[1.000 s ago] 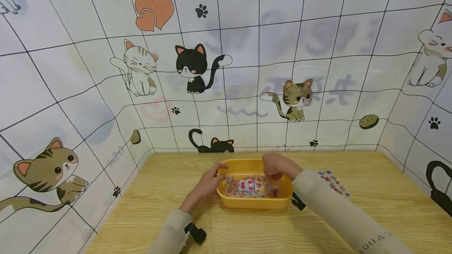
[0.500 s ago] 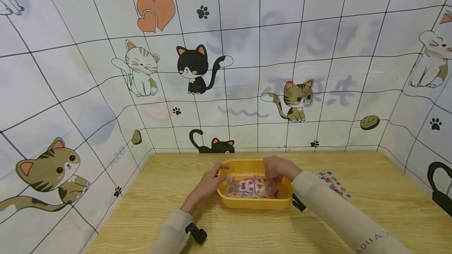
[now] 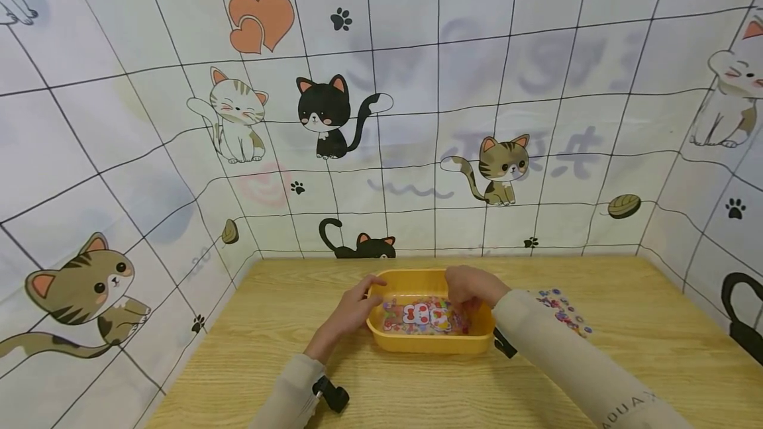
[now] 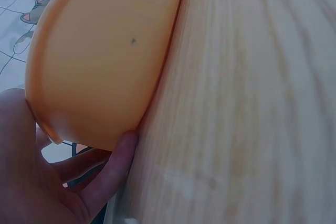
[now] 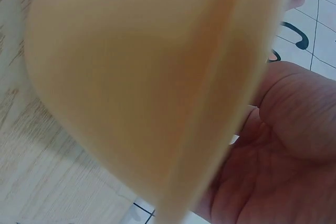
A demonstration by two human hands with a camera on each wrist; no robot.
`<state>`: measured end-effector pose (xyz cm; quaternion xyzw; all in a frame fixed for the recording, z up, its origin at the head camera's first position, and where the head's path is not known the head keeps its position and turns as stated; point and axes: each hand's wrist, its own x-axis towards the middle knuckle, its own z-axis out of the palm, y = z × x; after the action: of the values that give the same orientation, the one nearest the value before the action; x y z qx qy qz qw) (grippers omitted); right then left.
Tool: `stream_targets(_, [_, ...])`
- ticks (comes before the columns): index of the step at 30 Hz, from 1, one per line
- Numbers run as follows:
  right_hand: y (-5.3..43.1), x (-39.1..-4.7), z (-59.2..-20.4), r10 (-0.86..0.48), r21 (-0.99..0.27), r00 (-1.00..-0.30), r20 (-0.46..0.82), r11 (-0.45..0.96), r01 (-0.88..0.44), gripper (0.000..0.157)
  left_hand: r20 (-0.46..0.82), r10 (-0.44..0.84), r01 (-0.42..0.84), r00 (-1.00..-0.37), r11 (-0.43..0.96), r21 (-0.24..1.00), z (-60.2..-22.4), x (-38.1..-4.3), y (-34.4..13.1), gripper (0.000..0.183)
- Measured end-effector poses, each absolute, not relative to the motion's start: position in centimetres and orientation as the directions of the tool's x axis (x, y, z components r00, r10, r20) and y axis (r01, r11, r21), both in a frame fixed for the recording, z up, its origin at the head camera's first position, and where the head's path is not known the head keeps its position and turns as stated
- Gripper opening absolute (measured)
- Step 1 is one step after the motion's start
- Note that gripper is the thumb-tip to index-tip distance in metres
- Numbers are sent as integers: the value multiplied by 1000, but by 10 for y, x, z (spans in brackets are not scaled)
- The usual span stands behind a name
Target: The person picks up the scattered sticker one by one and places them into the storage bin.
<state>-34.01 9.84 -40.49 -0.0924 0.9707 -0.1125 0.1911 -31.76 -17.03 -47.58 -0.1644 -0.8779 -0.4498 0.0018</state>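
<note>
A yellow plastic basin [image 3: 432, 344] stands on the wooden table, with a cartoon sheet [image 3: 420, 315] of rabbit figures and small colourful shapes lying flat on its floor. My left hand [image 3: 352, 306] grips the basin's left end, thumb at the rim; in the left wrist view its fingers [image 4: 118, 163] press the outside wall low down. My right hand [image 3: 471, 286] reaches over the right end into the basin, fingers bent down at the sheet's right part. In the right wrist view the basin wall hides those fingertips, and I cannot tell whether they pinch anything.
A clear sheet with small round coloured stickers [image 3: 563, 310] lies on the table [image 3: 268, 349] to the right, partly behind my right sleeve [image 3: 572, 356]. Cat-patterned cloth walls [image 3: 405, 138] enclose the table at the back and both sides. Black wrist cameras [image 3: 331, 394] hang under the sleeves.
My right hand has shifted very slightly to the right and down inside the basin. The left hand and the basin stay where they were.
</note>
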Motion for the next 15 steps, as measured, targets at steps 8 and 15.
stream_targets(8, [104,-341,-403,-246,-262,-902,-355,952,-156,10,151,299,296,-942,531,794,-478,-318,-170,32])
stream_targets(15, [113,-332,-386,-316,-319,-883,-348,925,-205,28,150,283,286,-947,538,793,-478,-318,-170,31])
